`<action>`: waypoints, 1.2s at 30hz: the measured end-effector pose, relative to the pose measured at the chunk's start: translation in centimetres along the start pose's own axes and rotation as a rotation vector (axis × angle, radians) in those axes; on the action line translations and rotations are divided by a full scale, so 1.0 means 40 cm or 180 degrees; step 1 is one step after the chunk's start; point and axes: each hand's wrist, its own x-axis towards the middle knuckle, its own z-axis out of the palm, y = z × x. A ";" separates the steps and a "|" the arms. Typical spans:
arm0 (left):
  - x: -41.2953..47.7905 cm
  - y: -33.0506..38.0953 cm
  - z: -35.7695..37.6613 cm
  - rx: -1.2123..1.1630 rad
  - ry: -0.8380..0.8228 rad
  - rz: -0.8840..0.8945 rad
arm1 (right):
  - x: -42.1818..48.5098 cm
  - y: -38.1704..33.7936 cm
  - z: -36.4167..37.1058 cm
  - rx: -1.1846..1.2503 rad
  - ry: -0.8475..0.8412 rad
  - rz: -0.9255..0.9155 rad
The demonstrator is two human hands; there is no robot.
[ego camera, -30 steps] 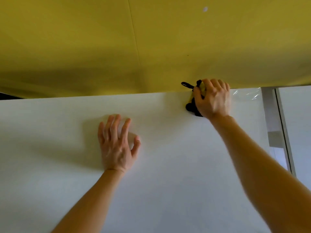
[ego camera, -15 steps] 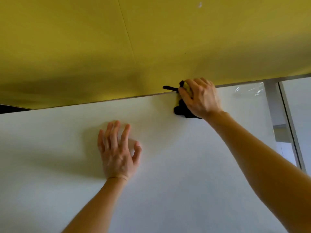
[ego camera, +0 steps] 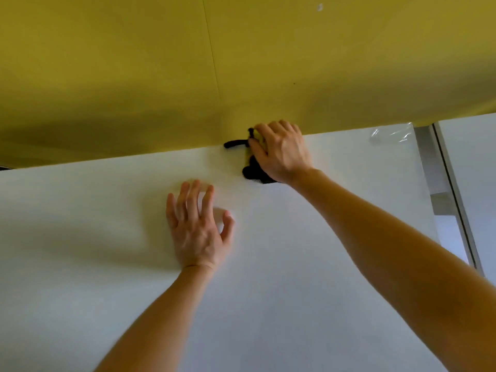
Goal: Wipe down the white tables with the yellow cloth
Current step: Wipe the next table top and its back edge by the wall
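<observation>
Since a second ago the right hand (ego camera: 281, 150) has slid leftward along the far edge of the white table (ego camera: 322, 264), carrying the cloth with it; the left hand (ego camera: 198, 232) has kept its place, only shifting slightly in frame.

Right hand closed over the yellow cloth (ego camera: 256, 136), fingers curled down on it; only a sliver of yellow shows between the fingers, the rest hidden under the palm; black trim (ego camera: 236, 143) pokes out to the left and a dark bunched part (ego camera: 252, 171) sits under the heel of the hand. Cloth lies at the table's far edge, right where the white top meets the yellow wall (ego camera: 161, 76). Left hand empty, fingers spread, palm pressed flat on the table as a brace, well apart from the cloth.

Risks, as judged: cloth is wadded, so contact is narrow and strips may go unwiped; a push too far could jam it against the wall; the loose black trim could drag or snag.

Orientation: cloth too bunched for a clear long axis; the black strip runs roughly left-right along the table edge, free end pointing left.

Right of the table, a metal gap (ego camera: 440, 183) and clear film (ego camera: 391, 134) at the corner; second white table (ego camera: 477, 170) beyond, not yet reached.
</observation>
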 end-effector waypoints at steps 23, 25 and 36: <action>-0.001 -0.010 0.000 -0.0061 -0.0040 0.0130 | -0.057 0.315 -0.139 -0.0244 -0.0206 0.0885; 0.002 -0.014 0.004 -0.0069 -0.0092 0.0299 | -0.043 0.255 -0.115 -0.0404 -0.0082 0.1200; 0.013 0.055 -0.011 0.0354 -0.0139 0.0195 | 0.046 -0.018 -0.001 0.0208 -0.0831 -0.0190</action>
